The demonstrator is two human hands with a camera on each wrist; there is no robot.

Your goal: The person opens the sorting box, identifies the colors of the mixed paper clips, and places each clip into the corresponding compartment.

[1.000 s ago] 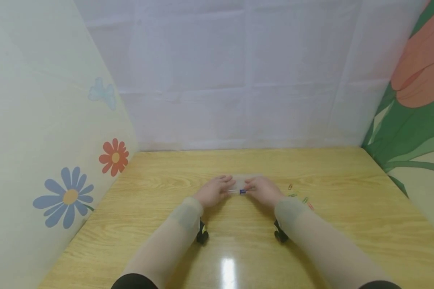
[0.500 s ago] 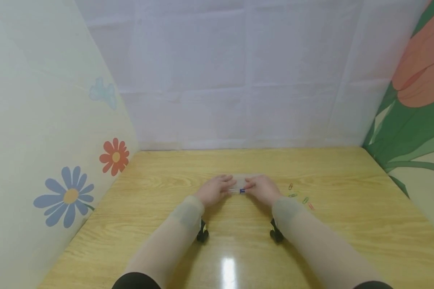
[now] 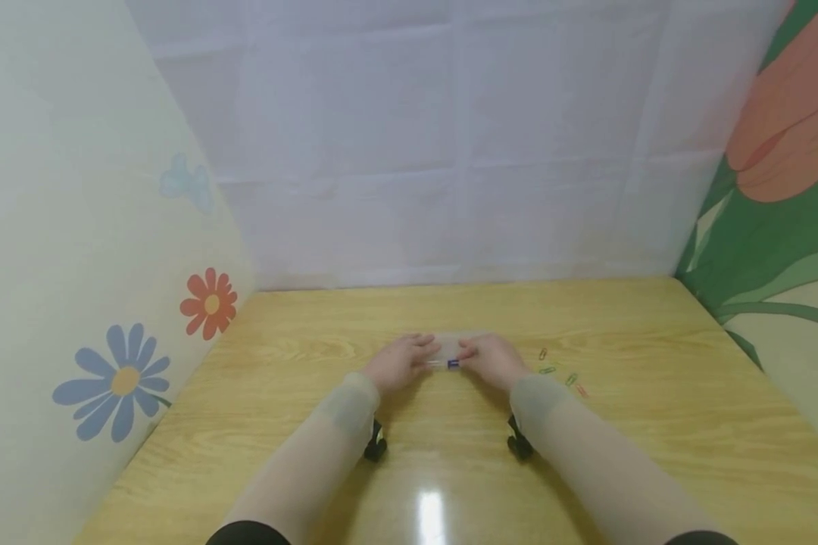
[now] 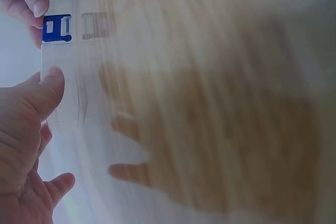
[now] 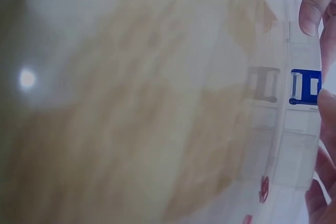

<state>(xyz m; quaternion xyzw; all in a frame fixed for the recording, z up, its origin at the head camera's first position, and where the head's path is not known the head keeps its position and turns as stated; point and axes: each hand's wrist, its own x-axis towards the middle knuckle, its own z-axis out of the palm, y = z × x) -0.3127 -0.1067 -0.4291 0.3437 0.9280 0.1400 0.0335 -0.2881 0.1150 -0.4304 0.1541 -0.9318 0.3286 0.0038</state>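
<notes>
A clear plastic box (image 3: 450,345) with a blue latch (image 3: 454,364) on its front side sits on the table between my two hands. My left hand (image 3: 397,363) holds its left part; in the left wrist view the thumb (image 4: 51,85) lies against the front wall, left of the latch. At the box's right part is my right hand (image 3: 494,362). The right wrist view has that hand's thumb tip right at the edge of the blue latch (image 5: 305,86), with the other fingers beyond the box. The box's contents are hidden from the head view.
Several coloured paper clips (image 3: 572,379) lie loose on the wooden table (image 3: 450,431), just right of my right hand. A white cloth backdrop (image 3: 450,151) rises behind the table, and patterned panels stand at both sides.
Both hands keep their places on the box, and the latch looks the same. The whole head view has shifted slightly.
</notes>
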